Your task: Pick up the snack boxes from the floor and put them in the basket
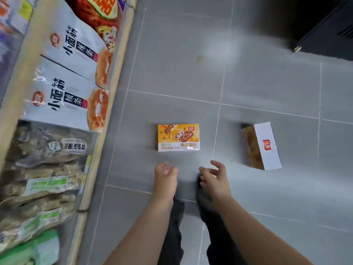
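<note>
Two bare forearms reach down over a grey tiled floor (172,54), the left hand (164,174) loosely curled and empty, the right hand (214,175) spread wide and empty. Just beyond the fingertips an orange snack box (178,137) lies flat on the floor; a second, white-topped snack box (264,148) lies well to its right. Bagged snacks fill the shelf (107,115) at left.

Two snack boxes lie well apart on the floor (172,64): an orange box (178,137) and a white box (262,148). The left hand (165,175) and right hand (214,178), both empty with fingers spread, hover near the orange box.
</note>
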